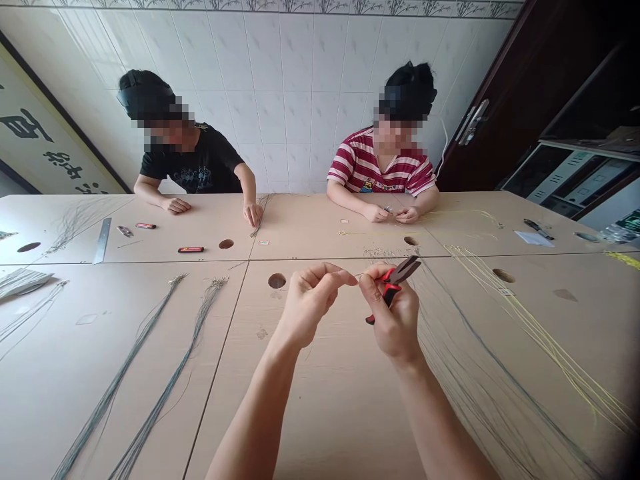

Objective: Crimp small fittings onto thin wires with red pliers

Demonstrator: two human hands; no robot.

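Note:
My left hand (311, 297) is raised over the table's middle with its fingers pinched on the end of a thin wire (361, 275) that is barely visible. My right hand (393, 312) is closed around small pliers with red handles (395, 280); the dark jaws point up and to the right. Thumb and forefinger of that hand meet the wire close to the left fingertips. Both hands hover just above the beige tabletop (325, 400).
Grey wire bundles (150, 373) lie at the left, more grey strands (480, 373) and yellow cords (555, 347) at the right. Round holes (277, 281) dot the table. Two people sit opposite, hands on the table. A metal ruler (103, 240) and small tools lie far left.

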